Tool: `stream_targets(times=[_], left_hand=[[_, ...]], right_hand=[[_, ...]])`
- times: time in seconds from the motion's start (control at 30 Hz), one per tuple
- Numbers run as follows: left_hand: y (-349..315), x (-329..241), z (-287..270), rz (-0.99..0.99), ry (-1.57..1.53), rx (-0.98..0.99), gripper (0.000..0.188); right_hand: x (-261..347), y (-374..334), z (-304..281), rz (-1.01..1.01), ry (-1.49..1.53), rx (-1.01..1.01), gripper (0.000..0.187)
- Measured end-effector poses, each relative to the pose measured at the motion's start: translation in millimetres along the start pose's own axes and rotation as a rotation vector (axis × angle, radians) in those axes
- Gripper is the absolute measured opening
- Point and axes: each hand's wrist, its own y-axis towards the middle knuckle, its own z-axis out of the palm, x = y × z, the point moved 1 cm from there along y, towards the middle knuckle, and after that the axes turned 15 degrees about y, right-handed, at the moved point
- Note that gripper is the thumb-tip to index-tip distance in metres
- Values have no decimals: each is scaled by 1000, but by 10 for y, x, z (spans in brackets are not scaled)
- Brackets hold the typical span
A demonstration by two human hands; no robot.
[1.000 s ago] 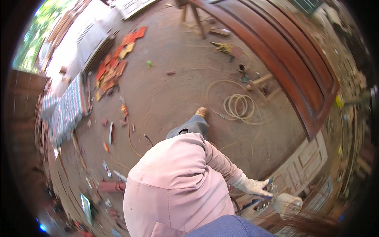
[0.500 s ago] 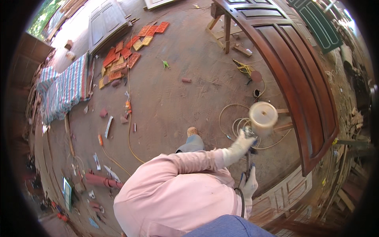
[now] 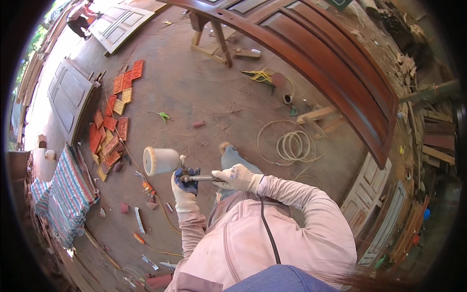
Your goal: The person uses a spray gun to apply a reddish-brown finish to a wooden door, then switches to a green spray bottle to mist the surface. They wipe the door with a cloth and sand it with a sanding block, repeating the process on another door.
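A spray gun with a whitish cup lies sideways in front of my chest, the cup pointing left. My gloved left hand is closed around the gun's body just beside the cup. Fingers of my gloved right hand wrap the other end, at the handle's tip. A dark hose or cord hangs down my pink jacket below the right hand. At the upper right, apart from both hands, stands a glossy red-brown panelled door.
A wooden trestle stands below the door. Coiled pale hose lies on the floor to the right. Red and yellow carved tiles, a striped sheet and a grey door are leftward. Another person is at the far left.
My body and view have turned. The spray gun has swung from the right side to in front of me, cup now leftward. Both hands are on it, and the other person has come into view.
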Motion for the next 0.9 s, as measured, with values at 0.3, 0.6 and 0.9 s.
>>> stream_targets(times=[0.3, 0.6, 0.9], left_hand=[[1520, -1058, -1138, 14, -235, -302, 12], [2859, -1732, -2011, 259, -41, -663, 16], [4306, -895, -3106, -25, 654, -636, 35]], right_hand=[[-1086, 2037, 688, 176, 307, 305, 22], [-3301, 3120, 1250, 904, -16, 378, 35], [-5543, 4831, 3462, 1031, -222, 208, 19]])
